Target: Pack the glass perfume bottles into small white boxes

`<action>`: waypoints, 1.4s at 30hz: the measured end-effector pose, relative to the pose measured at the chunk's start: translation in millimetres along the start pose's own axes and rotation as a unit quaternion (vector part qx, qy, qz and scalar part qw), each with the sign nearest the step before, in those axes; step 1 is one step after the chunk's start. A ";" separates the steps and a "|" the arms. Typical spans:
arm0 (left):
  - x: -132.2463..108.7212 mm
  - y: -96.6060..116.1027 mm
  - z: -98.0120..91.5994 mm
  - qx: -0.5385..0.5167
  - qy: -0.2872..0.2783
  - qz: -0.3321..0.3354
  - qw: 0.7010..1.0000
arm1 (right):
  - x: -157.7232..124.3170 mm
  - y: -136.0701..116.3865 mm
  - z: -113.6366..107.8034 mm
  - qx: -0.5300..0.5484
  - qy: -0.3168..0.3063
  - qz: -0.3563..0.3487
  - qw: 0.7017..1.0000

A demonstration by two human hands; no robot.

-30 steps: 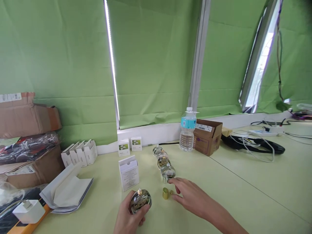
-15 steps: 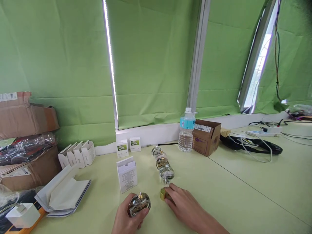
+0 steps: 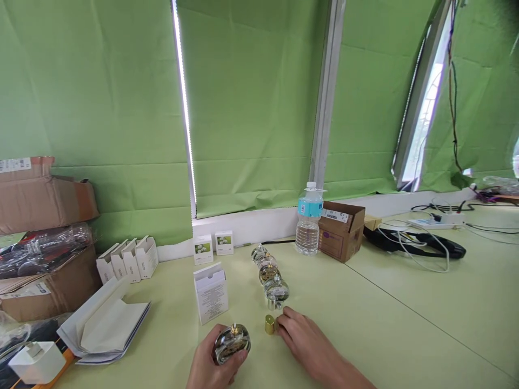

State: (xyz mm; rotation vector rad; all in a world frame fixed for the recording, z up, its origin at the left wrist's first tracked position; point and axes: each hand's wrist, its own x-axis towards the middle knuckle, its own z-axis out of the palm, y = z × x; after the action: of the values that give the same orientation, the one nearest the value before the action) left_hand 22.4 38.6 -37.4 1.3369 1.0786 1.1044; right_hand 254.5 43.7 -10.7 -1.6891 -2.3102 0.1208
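Note:
In my left hand [image 3: 217, 359] is a round, flattened glass perfume bottle [image 3: 232, 343], gripped from the left side. Its gold spray neck is uncovered and points up. A gold bottle cap [image 3: 270, 324] stands on the table to the right of that bottle. Just right of the cap rests my right hand [image 3: 302, 337], its fingers loosely bent and apart from the cap, with nothing visible in them. Beyond the cap, several similar glass bottles [image 3: 276, 290] stand in a row leading away. An opened white carton [image 3: 211, 293] stands upright behind the held bottle.
Two small white boxes [image 3: 203, 249] with flower pictures stand by the wall. Several white cartons [image 3: 146, 257] and folded papers [image 3: 109, 329] lie left, beside stacked cardboard boxes [image 3: 48, 200]. A water bottle [image 3: 307, 232], a brown box [image 3: 343, 232] and a black strap-like object with cables [image 3: 417, 243] are rightward.
My right hand has let go of the gold cap and drawn slightly right, leaving it on the table. My left hand keeps the bottle in about the same place.

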 end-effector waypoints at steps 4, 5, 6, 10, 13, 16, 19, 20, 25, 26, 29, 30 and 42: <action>-1.4 2.2 -0.4 0.017 0.000 0.002 1.000 | -1.1 -2.9 -13.1 0.036 0.039 -0.001 0.999; -2.1 3.5 -0.8 0.025 0.005 0.002 1.000 | -1.9 -5.2 -18.2 0.060 0.058 -0.003 0.996; -2.9 4.9 -1.2 0.036 0.011 0.010 0.999 | -2.8 -8.3 -23.4 0.090 0.078 -0.006 0.993; -4.9 10.2 -2.8 0.102 0.001 0.071 0.992 | -5.3 -29.6 -37.3 0.224 0.121 -0.035 0.966; -4.1 9.7 -3.1 0.122 -0.025 0.083 0.989 | -3.6 -49.6 -41.1 0.283 0.124 -0.057 0.949; -1.9 4.9 -3.6 0.126 -0.028 0.087 0.988 | 2.1 -67.4 -46.9 0.291 0.119 -0.078 0.946; -0.1 0.3 -4.3 0.133 -0.028 0.091 0.987 | 9.6 -81.4 -54.8 0.262 0.118 -0.105 0.952; 0.2 -0.2 -4.4 0.136 -0.028 0.093 0.986 | 11.7 -85.1 -56.5 0.252 0.117 -0.114 0.954; -2.7 7.6 -2.8 0.117 -0.020 0.108 0.987 | 14.7 -95.6 -52.8 0.212 0.081 -0.167 0.960; -3.7 10.2 -2.1 0.107 -0.019 0.110 0.988 | 14.1 -96.3 -51.1 0.209 0.074 -0.172 0.960; -5.8 15.6 -0.8 0.077 -0.023 0.110 0.991 | 12.1 -97.5 -48.6 0.211 0.075 -0.175 0.959; -6.2 16.3 -0.6 0.071 -0.026 0.109 0.991 | 11.7 -97.7 -48.7 0.213 0.079 -0.175 0.958; -8.7 19.8 -2.8 0.098 -0.023 0.101 0.990 | 5.6 -94.7 -47.1 0.183 0.080 -0.193 0.961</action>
State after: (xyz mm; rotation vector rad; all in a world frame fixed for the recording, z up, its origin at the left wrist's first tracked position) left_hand 18.6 29.6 -17.8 1.6496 1.0555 1.1296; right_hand 178.3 14.7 57.1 -1.0166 -2.2725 0.2988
